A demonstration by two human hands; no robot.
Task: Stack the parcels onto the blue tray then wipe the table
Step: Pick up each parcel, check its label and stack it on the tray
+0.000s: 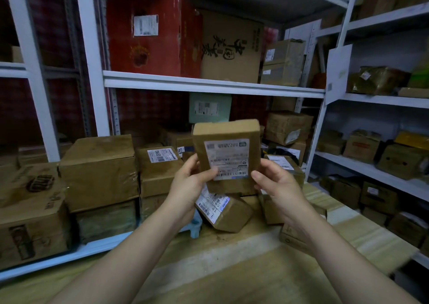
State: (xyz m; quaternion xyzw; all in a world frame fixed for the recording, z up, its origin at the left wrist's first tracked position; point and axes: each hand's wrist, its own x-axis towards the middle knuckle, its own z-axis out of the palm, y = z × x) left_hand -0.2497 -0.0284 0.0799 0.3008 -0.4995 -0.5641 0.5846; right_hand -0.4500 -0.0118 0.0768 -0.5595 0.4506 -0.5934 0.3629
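— Head view: our left hand (185,185) and right hand (276,187) grip the flat parcel (226,155) by its lower edges, raised mid-scene. Stacking?
— Yes; next we should set it on the blue tray (195,228), near left.

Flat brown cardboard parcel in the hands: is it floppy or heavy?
Probably stiff: the flat brown cardboard parcel shows straight edges and square corners while held upright. Likely light for its size, since the left hand and right hand hold it only by its lower part. Being thin, it would probably tip over if stood on end.
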